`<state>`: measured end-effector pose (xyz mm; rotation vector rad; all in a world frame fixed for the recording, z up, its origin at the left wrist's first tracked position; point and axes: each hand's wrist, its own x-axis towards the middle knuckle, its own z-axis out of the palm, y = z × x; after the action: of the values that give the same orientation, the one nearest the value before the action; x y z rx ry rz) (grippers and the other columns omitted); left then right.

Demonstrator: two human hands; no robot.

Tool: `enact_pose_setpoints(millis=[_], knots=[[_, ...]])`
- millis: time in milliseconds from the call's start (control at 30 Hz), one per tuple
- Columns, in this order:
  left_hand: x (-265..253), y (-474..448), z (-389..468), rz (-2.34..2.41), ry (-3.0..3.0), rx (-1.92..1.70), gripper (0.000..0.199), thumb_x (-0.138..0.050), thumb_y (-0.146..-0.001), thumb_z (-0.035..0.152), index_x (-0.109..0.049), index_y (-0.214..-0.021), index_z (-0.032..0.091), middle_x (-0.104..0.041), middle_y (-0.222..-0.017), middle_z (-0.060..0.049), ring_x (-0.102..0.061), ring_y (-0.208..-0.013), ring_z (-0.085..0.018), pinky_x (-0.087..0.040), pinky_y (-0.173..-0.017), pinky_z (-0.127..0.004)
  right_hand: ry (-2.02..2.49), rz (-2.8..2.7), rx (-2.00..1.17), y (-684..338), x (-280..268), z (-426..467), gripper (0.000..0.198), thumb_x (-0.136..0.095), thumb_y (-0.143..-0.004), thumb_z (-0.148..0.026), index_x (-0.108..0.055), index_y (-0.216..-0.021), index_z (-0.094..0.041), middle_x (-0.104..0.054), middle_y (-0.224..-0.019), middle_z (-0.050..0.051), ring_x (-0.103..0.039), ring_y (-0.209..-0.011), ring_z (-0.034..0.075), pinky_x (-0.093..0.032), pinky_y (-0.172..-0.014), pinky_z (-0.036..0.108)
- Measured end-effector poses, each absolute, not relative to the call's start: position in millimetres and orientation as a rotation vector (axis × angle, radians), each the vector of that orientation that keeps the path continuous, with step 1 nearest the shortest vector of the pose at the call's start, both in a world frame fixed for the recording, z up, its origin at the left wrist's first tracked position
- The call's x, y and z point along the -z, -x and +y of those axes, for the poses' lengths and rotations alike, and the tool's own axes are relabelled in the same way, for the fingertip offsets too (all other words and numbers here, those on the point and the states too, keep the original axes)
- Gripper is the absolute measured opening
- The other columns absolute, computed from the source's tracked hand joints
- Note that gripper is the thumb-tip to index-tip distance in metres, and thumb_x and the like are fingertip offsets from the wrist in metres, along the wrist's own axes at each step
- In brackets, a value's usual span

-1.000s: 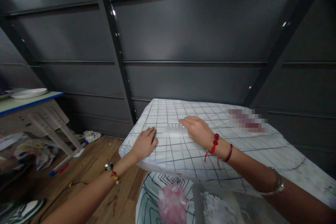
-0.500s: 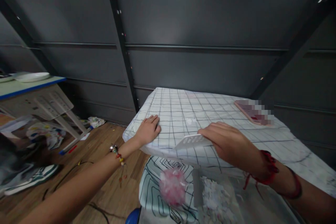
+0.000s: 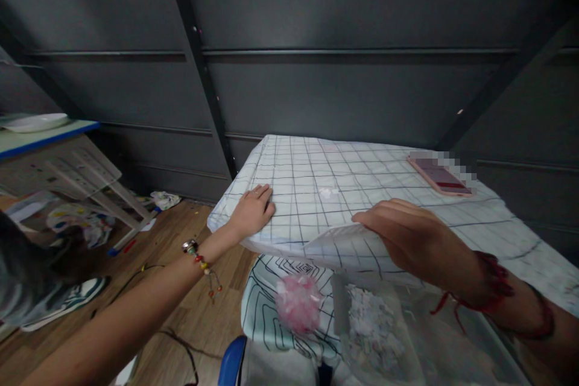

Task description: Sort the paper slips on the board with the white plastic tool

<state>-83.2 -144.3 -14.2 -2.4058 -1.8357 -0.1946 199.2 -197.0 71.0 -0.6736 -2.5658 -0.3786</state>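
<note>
My left hand (image 3: 253, 211) lies flat on the checked tablecloth (image 3: 298, 172), near its front left corner. My right hand (image 3: 407, 238) pinches a thin white slotted plate (image 3: 335, 237) at the table's front edge. That plate is blurred against the white cloth, and its exact kind cannot be made out. A small white scrap (image 3: 329, 193) lies on the cloth between my hands. Below the edge, a clear bag of pink pieces (image 3: 298, 303) sits on a patterned cloth. Beside it, under my right forearm, is a translucent plastic bin (image 3: 340, 307) with many small pale pieces inside.
A phone (image 3: 441, 176) lies at the table's right rear. Dark wall panels (image 3: 353, 96) stand behind the table. To the left are another table (image 3: 85, 126) with a white dish (image 3: 36, 123), a person's shoe (image 3: 67, 304), and cables (image 3: 181, 347) on the wooden floor.
My right hand has shifted slightly right, and the white plate now looks more blurred and blends with the cloth. My left hand stays on the cloth. The view has tilted slightly down.
</note>
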Motion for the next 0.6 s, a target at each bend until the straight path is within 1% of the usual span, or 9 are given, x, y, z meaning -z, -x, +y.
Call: enact_pose_setpoints(millis=[133,233,300,333,400,467,600], knots=[[8.8,81.4,-141.2,-1.819,2.425,0.135,0.044,-0.032,-0.088,0.025,-0.041,-0.126,0.006,-0.039,-0.134,-0.015,-0.033,-0.123,-0.024,-0.024,-0.101,-0.037,0.776,-2.435,0.495,-212.6,-72.0,-168.2,0.029,-0.036,-0.076,-0.003,-0.055,-0.093,-0.017,-0.064,-0.081,0.006,-0.056,-0.077,0.017,-0.044,-0.073,0.032],[-0.5,78.5,-133.8,-1.802,2.478,0.045,0.040,-0.038,-0.082,0.022,-0.049,-0.119,0.008,-0.045,-0.128,-0.015,-0.038,-0.119,-0.027,-0.030,-0.097,-0.039,0.914,-2.326,0.497,-217.5,-68.4,-132.7,0.028,-0.038,-0.078,-0.005,-0.058,-0.094,-0.017,-0.064,-0.085,0.006,-0.057,-0.082,0.018,-0.045,-0.077,0.035],[-6.6,74.0,-128.4,-1.806,2.512,-0.020,0.040,-0.042,-0.080,0.024,-0.051,-0.117,0.010,-0.047,-0.126,-0.015,-0.038,-0.118,-0.031,-0.033,-0.093,-0.043,0.969,-2.295,0.456,-215.9,-63.8,-109.4,0.029,-0.037,-0.078,-0.004,-0.059,-0.094,-0.015,-0.064,-0.085,0.007,-0.058,-0.083,0.019,-0.045,-0.078,0.036],[-8.8,70.8,-126.4,-1.808,2.523,-0.044,0.042,-0.042,-0.080,0.025,-0.049,-0.119,0.011,-0.044,-0.129,-0.016,-0.036,-0.120,-0.033,-0.033,-0.092,-0.046,0.978,-2.317,0.428,-213.9,-61.0,-99.3,0.031,-0.037,-0.077,-0.002,-0.060,-0.095,-0.014,-0.064,-0.087,0.008,-0.058,-0.085,0.019,-0.045,-0.079,0.037],[-10.3,63.1,-124.1,-1.798,2.535,-0.055,0.046,-0.039,-0.084,0.029,-0.042,-0.127,0.012,-0.034,-0.137,-0.016,-0.027,-0.125,-0.034,-0.030,-0.094,-0.049,0.961,-2.358,0.420,-208.7,-55.5,-83.4,0.034,-0.037,-0.074,0.002,-0.060,-0.094,-0.013,-0.065,-0.087,0.008,-0.057,-0.085,0.019,-0.045,-0.080,0.035],[-8.0,55.1,-123.8,-1.783,2.553,-0.016,0.049,-0.033,-0.089,0.034,-0.035,-0.132,0.011,-0.024,-0.142,-0.016,-0.017,-0.129,-0.032,-0.024,-0.097,-0.049,0.931,-2.402,0.412,-204.2,-51.5,-74.1,0.035,-0.038,-0.072,0.003,-0.060,-0.094,-0.012,-0.065,-0.089,0.008,-0.057,-0.085,0.018,-0.045,-0.080,0.033],[1.1,46.2,-124.4,-1.796,2.671,0.004,0.054,-0.028,-0.092,0.042,-0.028,-0.136,0.011,-0.019,-0.143,-0.015,-0.016,-0.130,-0.029,-0.020,-0.100,-0.048,0.881,-2.480,0.385,-206.9,-50.7,-72.8,0.034,-0.037,-0.071,0.004,-0.060,-0.090,-0.012,-0.064,-0.085,0.006,-0.057,-0.083,0.015,-0.045,-0.078,0.028]])
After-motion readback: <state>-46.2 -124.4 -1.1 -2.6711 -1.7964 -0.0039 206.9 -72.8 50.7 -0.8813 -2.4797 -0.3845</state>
